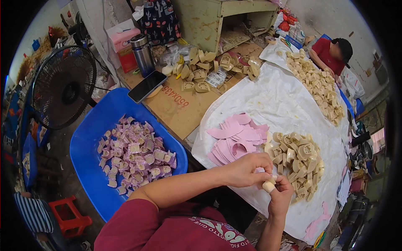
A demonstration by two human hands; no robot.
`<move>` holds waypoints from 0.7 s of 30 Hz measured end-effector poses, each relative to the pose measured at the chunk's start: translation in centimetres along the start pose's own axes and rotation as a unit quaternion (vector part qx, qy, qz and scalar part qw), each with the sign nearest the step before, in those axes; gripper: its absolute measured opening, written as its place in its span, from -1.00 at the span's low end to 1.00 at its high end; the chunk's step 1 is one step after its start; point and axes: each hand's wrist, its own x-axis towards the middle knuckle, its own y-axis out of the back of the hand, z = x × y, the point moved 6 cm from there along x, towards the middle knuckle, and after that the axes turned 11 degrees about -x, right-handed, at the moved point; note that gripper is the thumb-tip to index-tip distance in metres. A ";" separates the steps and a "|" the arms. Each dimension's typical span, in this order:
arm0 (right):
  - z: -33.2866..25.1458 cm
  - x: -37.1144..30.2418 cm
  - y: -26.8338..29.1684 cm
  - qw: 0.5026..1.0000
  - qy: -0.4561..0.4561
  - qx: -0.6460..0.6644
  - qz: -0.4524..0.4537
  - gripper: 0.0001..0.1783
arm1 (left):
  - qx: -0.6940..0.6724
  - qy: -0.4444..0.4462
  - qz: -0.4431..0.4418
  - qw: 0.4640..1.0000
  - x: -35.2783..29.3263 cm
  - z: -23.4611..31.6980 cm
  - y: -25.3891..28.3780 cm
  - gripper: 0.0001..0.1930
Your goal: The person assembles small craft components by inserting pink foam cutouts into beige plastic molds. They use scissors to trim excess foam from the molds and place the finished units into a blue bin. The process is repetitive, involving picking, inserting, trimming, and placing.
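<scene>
Both my hands meet over the near part of the white cloth (234,100). Between their fingertips is a small cream heel-shaped plastic piece (268,186), with a bit of pink at its upper side. My left hand (250,170) pinches from the left and my right hand (281,195) grips from the right; the fingers partly hide the piece. Just beyond my left hand lies a stack of pink cut sheets (234,138) with curved edges. To its right, close to my right hand, is a heap of similar cream pieces (299,161).
A blue basin (83,146) at left holds many purple speckled pieces (138,152). On the cardboard (180,108) are a phone (147,86), a steel flask (143,56) and loose cream pieces (201,67). A fan (63,88) stands far left. Beyond a larger cream heap (316,83), a person (331,54) sits.
</scene>
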 end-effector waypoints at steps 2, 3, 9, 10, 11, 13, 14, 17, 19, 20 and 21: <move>0.3 -0.1 0.1 0.999 0.011 -0.033 0.014 -0.82 | 0.146 -0.028 0.017 0.989 0.2 0.3 -0.6 -0.92; 0.4 -0.1 0.1 0.999 0.017 -0.048 0.019 -0.82 | 0.220 -0.041 0.027 0.974 0.2 0.6 -0.8 -0.91; 0.1 -0.3 0.5 0.998 0.007 -0.065 -0.020 -0.83 | 0.146 0.067 -0.047 0.986 0.6 0.5 -0.9 -0.89; 0.0 -0.2 0.6 0.998 0.014 -0.061 -0.011 -0.82 | 0.190 0.018 -0.015 0.982 0.7 1.1 -1.0 -0.90; -0.1 -0.1 0.7 0.998 0.020 -0.057 -0.003 -0.82 | 0.231 -0.032 0.018 0.972 0.5 1.5 -1.4 -0.91; -0.6 -0.2 1.0 0.997 0.040 -0.068 0.008 -0.81 | 0.179 -0.035 0.036 0.982 0.0 1.5 -1.7 -0.93; -1.4 -0.4 1.1 0.995 0.054 -0.084 0.010 -0.80 | 0.086 0.010 0.022 0.996 -0.5 1.0 -1.6 -0.93; -2.7 -0.8 1.3 0.974 0.120 -0.192 0.016 -0.75 | -0.099 0.104 0.006 0.990 -1.4 0.1 -1.8 -0.90; -4.3 -1.5 1.2 0.911 0.252 -0.322 0.042 -0.64 | -0.204 0.096 0.021 0.974 -1.4 -0.2 -1.8 -0.84; -5.3 -2.0 0.7 0.842 0.358 -0.400 0.062 -0.53 | -0.186 0.078 0.042 0.978 -1.6 0.5 -1.7 -0.83; -6.1 -2.0 1.4 0.873 0.331 -0.348 0.090 -0.46 | -0.196 0.032 0.077 0.977 -1.6 0.9 -1.4 -0.83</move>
